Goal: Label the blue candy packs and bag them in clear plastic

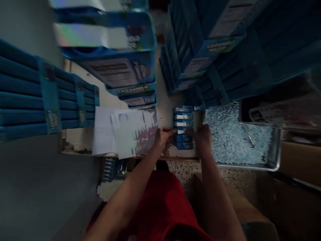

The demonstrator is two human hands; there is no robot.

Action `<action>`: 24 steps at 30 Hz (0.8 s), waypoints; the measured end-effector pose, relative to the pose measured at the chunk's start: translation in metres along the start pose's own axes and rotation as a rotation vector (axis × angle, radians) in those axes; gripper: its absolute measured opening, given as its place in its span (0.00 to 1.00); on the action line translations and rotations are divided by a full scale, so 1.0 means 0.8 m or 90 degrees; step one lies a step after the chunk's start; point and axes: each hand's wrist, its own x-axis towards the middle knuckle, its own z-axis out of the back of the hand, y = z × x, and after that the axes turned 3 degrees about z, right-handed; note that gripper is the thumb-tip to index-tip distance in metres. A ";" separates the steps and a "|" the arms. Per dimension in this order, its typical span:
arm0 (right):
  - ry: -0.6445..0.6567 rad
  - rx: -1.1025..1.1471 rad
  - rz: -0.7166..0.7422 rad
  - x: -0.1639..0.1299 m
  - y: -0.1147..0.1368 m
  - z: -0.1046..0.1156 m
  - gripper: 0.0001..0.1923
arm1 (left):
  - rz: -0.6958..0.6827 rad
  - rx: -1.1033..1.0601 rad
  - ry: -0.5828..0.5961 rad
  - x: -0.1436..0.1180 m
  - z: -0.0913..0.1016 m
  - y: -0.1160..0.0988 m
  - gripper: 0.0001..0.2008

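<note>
A row of several small blue boxes (184, 124) with pale shiny strips lies on the table in front of me. My left hand (163, 136) is at the left side of the row, its thumb and fingertips closed on the end of one small box in the lower half. On the other side, my right hand (204, 135) is curled, its fingers up against the right ends of the boxes. Shade hides what its fingertips grip. Left of my left hand lies a spread of shiny printed sheets (130, 130), partly over plain white paper (102, 130).
Stacks of blue cartons (120, 72) stand at the back, with more blue cartons (200, 50) at back right and bundled blue boxes (47, 93) at left. A metal tray (277, 150) of small pale-blue wrapped pieces (225, 134) holds a metal scoop-like tool (249, 135).
</note>
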 end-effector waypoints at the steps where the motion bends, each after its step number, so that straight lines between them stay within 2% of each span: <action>1: 0.042 0.072 -0.034 0.002 -0.003 -0.001 0.25 | -0.017 0.018 -0.017 -0.001 0.000 0.000 0.21; 3: 0.104 0.205 -0.085 0.004 -0.007 -0.002 0.23 | -0.068 0.058 -0.058 -0.006 0.014 -0.009 0.21; 5: 0.103 0.267 -0.098 0.003 -0.010 0.001 0.22 | -0.155 0.159 -0.132 -0.014 0.051 -0.033 0.15; 6: 0.084 0.274 -0.095 0.001 -0.011 0.005 0.23 | -0.201 0.214 -0.179 -0.017 0.079 -0.050 0.11; 7: 0.060 0.267 -0.086 -0.003 -0.011 0.009 0.23 | -0.280 0.354 -0.266 -0.019 0.113 -0.069 0.07; 8: 0.027 0.246 -0.067 -0.010 -0.011 0.013 0.24 | -0.313 0.417 -0.319 -0.018 0.149 -0.089 0.07; 10: -0.066 0.177 -0.004 -0.031 -0.007 0.014 0.24 | -0.340 0.481 -0.381 -0.010 0.222 -0.124 0.17; 11: -0.103 0.137 0.035 -0.046 -0.003 0.009 0.23 | -0.347 0.612 -0.412 -0.003 0.254 -0.138 0.21; 12: -0.116 0.100 0.071 -0.062 0.004 0.000 0.22 | -0.338 0.713 -0.414 0.005 0.281 -0.148 0.23; 14: -0.047 0.064 0.143 -0.098 0.024 -0.033 0.15 | -0.334 0.872 -0.393 0.021 0.316 -0.157 0.20; 16: 0.084 0.056 0.244 -0.128 0.050 -0.079 0.09 | -0.352 0.930 -0.357 0.033 0.330 -0.155 0.13; 18: 0.154 0.064 0.336 -0.147 0.079 -0.129 0.07 | -0.380 0.940 -0.324 0.037 0.331 -0.149 0.10; 22: 0.221 0.086 0.418 -0.150 0.129 -0.206 0.10 | -0.408 0.928 -0.336 0.037 0.330 -0.143 0.24; 24: 0.234 0.076 0.445 -0.142 0.143 -0.234 0.11 | -0.402 0.940 -0.338 0.039 0.334 -0.144 0.26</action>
